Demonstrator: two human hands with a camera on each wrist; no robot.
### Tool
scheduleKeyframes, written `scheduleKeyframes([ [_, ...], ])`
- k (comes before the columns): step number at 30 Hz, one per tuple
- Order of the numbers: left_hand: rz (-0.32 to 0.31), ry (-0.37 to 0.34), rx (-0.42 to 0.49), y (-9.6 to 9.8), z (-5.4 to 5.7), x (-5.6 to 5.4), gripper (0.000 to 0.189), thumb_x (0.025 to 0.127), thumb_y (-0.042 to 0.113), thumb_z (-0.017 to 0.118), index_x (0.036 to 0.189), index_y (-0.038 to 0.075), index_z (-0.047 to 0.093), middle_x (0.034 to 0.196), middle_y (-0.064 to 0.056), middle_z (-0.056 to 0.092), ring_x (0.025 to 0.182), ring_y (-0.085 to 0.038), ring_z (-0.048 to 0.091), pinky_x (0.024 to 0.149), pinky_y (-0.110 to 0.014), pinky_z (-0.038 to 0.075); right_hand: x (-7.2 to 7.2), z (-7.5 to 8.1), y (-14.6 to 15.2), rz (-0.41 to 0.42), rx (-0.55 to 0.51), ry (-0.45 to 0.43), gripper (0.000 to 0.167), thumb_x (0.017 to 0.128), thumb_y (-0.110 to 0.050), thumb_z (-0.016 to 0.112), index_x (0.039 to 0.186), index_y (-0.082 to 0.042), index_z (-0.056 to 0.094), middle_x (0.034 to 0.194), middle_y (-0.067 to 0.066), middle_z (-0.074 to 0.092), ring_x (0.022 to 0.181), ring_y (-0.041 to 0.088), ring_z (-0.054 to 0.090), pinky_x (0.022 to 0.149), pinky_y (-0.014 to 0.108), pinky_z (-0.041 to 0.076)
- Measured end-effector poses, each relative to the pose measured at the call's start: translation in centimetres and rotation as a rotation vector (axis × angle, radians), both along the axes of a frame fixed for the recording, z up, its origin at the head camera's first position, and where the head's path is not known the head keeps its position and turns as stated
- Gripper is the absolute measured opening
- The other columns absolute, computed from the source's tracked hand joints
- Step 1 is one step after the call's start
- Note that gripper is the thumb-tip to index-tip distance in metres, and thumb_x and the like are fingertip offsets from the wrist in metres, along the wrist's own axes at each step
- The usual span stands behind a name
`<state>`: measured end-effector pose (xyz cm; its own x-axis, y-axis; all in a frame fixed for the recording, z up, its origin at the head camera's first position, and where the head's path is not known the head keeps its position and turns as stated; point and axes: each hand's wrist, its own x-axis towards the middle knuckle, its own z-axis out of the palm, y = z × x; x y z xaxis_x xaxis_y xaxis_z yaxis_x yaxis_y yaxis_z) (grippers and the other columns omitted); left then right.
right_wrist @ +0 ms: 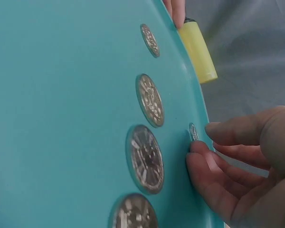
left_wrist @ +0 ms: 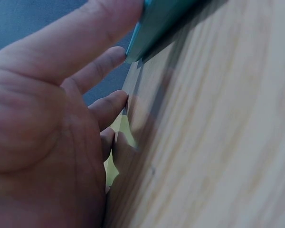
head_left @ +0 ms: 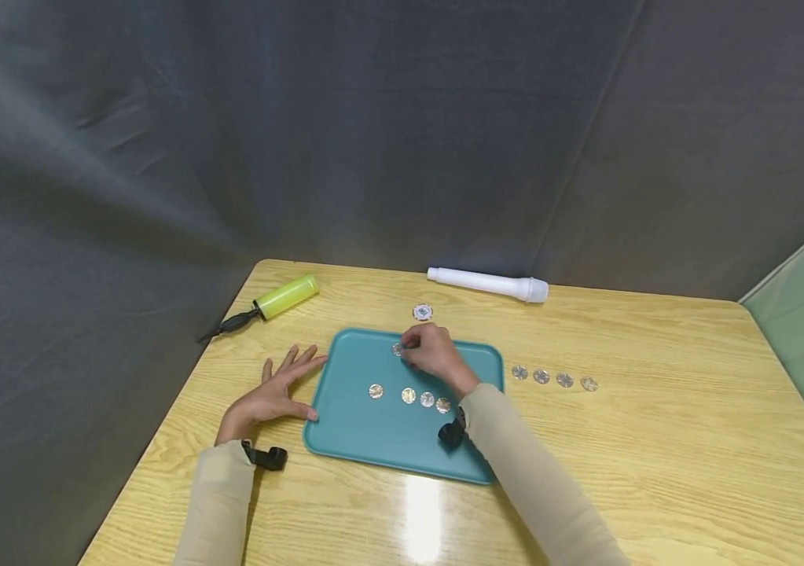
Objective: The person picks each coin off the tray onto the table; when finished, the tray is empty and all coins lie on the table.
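Presently, the right hand [head_left: 435, 354] is at a coin [head_left: 397, 349], 12 o'clock on the tray [head_left: 373, 432], grip indeterminable; left hand [head_left: 273, 399] released, 9 o'clock.

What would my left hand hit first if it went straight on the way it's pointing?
Most likely the tray, at its left rim; your left hand's thumb and index finger seem to touch it. Height is hard to judge, so they might pass just over.

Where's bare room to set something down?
Free: table right of the four-coin row; table between the sleeves, below the tray; tray's near-left area, between left hand, tray coins and near rim. Crowded: far rim, where right hand touches a coin, poker chip just beyond.
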<state>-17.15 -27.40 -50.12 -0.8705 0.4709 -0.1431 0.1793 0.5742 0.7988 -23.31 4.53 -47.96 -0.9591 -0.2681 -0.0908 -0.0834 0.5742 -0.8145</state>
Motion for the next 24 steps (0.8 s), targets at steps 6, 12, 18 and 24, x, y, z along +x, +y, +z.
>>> scheduleKeyframes([
  [6,-0.002,0.001,-0.003,0.0,0.0,0.0,0.101,0.074,0.032,0.088,0.158,0.015,0.035,0.170,-0.017,0.008,0.155,-0.044,-0.017,0.112,-0.070,-0.027,0.0,-0.1,-0.6,0.000,0.083,0.102,0.018,0.085,-0.007,0.076,0.102,-0.002,0.076,0.097,0.012,0.075,0.081,0.019,0.070,0.073,0.032,0.060],
  [12,-0.001,-0.003,0.002,-0.1,0.0,0.1,0.101,0.074,0.031,0.088,0.158,0.014,0.034,0.170,-0.018,0.008,0.155,-0.044,-0.018,0.111,-0.070,-0.027,0.1,-0.5,-1.3,0.001,0.138,0.163,0.022,0.086,-0.010,0.077,0.106,-0.001,0.076,0.100,0.013,0.076,0.094,0.025,0.071,0.086,0.041,0.059],
  [18,-0.004,0.002,0.005,0.0,-0.1,0.1,0.101,0.074,0.030,0.088,0.158,0.013,0.034,0.170,-0.018,0.008,0.155,-0.045,-0.018,0.111,-0.071,-0.028,0.3,-0.5,-1.9,-0.014,0.211,0.190,0.022,0.085,-0.011,0.078,0.106,-0.004,0.076,0.102,0.011,0.076,0.094,0.024,0.071,0.085,0.041,0.059],
  [24,-0.003,0.001,0.003,0.1,0.1,0.1,0.101,0.074,0.031,0.088,0.158,0.014,0.034,0.170,-0.017,0.008,0.155,-0.044,-0.018,0.111,-0.070,-0.028,0.4,-0.6,-2.4,-0.037,0.269,0.226,0.016,0.087,-0.012,0.077,0.102,-0.008,0.077,0.097,0.007,0.076,0.086,0.019,0.070,0.076,0.039,0.059],
])
